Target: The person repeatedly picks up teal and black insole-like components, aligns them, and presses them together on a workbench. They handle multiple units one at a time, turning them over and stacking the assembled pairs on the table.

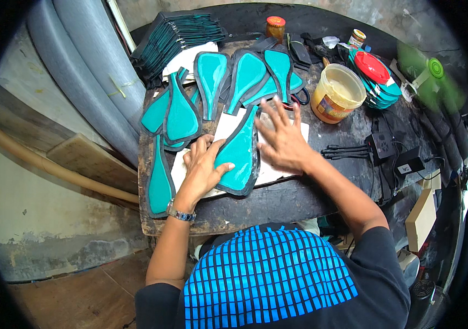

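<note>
A teal, paddle-shaped piece with a dark border (239, 153) lies on white sheets (269, 174) in the middle of the dark worktable (278, 200). My left hand (203, 164) rests flat on the piece's left edge, thumb on the teal surface. My right hand (283, 137) lies flat with fingers spread on the white sheet just right of the piece. Neither hand grips anything.
Several more teal pieces (212, 82) fan out across the table's back and left. A stack of dark pieces (182, 38) sits at the back left. An open tub of yellowish paste (337, 94), a red lid (371, 67), a jar (275, 27) and black chargers (382, 145) stand to the right.
</note>
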Tool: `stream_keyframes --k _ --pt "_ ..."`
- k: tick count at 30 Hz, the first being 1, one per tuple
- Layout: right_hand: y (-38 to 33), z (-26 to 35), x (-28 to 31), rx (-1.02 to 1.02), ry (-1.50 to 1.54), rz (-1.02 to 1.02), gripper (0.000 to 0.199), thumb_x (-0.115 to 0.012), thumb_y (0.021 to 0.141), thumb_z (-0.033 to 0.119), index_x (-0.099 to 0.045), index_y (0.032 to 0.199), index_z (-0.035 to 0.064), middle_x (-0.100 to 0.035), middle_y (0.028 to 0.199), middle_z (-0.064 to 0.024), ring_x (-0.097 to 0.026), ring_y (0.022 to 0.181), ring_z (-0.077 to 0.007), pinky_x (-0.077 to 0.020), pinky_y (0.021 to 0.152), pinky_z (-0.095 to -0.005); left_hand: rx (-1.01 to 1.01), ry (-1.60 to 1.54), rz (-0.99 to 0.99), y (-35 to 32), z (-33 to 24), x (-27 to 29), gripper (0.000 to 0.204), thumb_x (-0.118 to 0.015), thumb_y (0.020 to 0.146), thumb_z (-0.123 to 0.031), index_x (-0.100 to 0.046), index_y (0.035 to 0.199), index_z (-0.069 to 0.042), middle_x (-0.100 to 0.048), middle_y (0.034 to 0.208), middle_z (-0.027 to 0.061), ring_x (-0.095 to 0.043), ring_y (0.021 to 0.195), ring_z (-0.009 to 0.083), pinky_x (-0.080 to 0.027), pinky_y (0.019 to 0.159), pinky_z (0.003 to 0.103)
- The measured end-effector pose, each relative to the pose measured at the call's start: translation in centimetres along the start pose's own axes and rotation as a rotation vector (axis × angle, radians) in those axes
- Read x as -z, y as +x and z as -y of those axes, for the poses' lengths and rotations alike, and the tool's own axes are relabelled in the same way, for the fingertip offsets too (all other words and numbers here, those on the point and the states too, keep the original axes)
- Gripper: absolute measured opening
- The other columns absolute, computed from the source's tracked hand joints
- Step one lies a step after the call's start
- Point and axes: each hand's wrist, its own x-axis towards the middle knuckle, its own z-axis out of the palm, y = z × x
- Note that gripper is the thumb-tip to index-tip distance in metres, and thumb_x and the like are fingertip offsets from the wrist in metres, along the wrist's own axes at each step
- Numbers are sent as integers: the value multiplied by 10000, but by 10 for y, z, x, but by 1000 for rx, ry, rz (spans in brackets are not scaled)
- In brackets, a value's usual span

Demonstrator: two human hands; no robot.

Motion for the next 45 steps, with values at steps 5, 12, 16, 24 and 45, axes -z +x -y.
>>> stream_keyframes --k 5,12,16,24,45 --pt "24 -29 -4 -50 -34 31 545 -496 951 464 -592 1352 107 -195 1625 -172 -28 1526 -377 7 1135 -700 39 -24 34 1 1 0 665 -787 774 -305 -560 1361 -92 -467 1362 166 -398 1309 329 -256 1065 496" --pt "21 -34 -6 -9 -62 -21 521 -496 958 487 -590 1381 197 -180 1635 -156 -13 1530 -364 13 1139 -693 45 -21 11 -4 2 0 677 -806 755 -297 -549 1339 -71 -440 1368 150 -395 1306 330 -277 1053 497" --pt "20 -37 -5 39 -51 -6 524 -485 965 506 -584 1390 215 -173 1640 -148 -17 1532 -356 62 1154 -661 35 -21 54 -8 4 4 674 -810 746 -288 -543 1322 -63 -455 1305 137 -418 1263 319 -292 1028 486" --pt "27 -32 2 119 -140 -45 511 -478 958 505 -619 1354 215 -210 1641 -86 -109 1524 -333 18 1155 -681 33 -39 75 -9 4 8 668 -800 749 -295 -537 1320 -69 -523 1190 108 -468 1198 292 -283 985 429" --pt "5 -20 18 348 -4 -57 395 -581 884 407 -682 1235 257 -234 1632 -95 -156 1514 -359 7 1147 -708 127 3 121 2 -1 9 654 -839 697 -284 -520 1224 -66 -547 1185 132 -488 1206 313 -314 956 447"
